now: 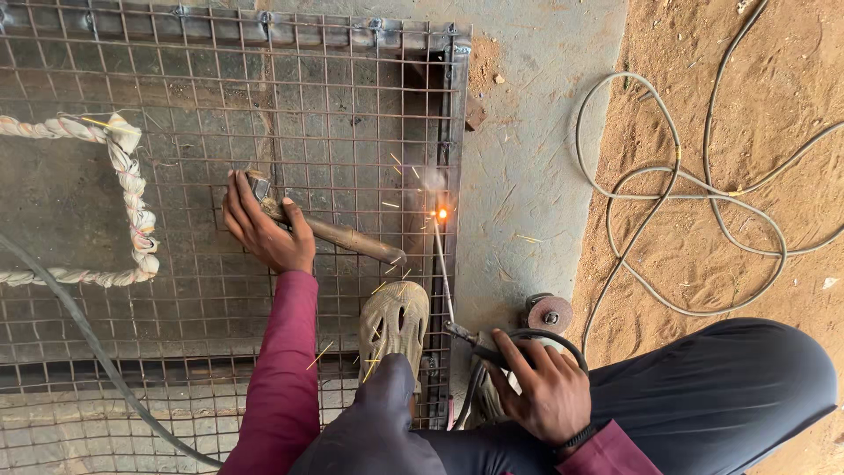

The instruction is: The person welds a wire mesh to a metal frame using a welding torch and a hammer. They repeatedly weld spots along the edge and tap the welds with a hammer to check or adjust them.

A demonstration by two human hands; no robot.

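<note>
My left hand (261,230) grips the head end of a hammer (338,236) and presses it down on a wire mesh panel (193,158) that lies flat on the ground. My right hand (538,389) is closed on a welding electrode holder (470,338). Its thin rod (443,264) reaches up to the panel's right frame edge (455,132). A bright orange spark (441,213) glows at the rod tip, with a wisp of smoke above it. My foot in a beige clog (393,322) rests on the mesh between my hands.
A twisted white rope (132,189) lies on the mesh at left. A black cable (79,339) crosses the lower left. Grey cables (673,189) loop over the sandy ground at right. An angle grinder disc (549,313) sits by my right hand.
</note>
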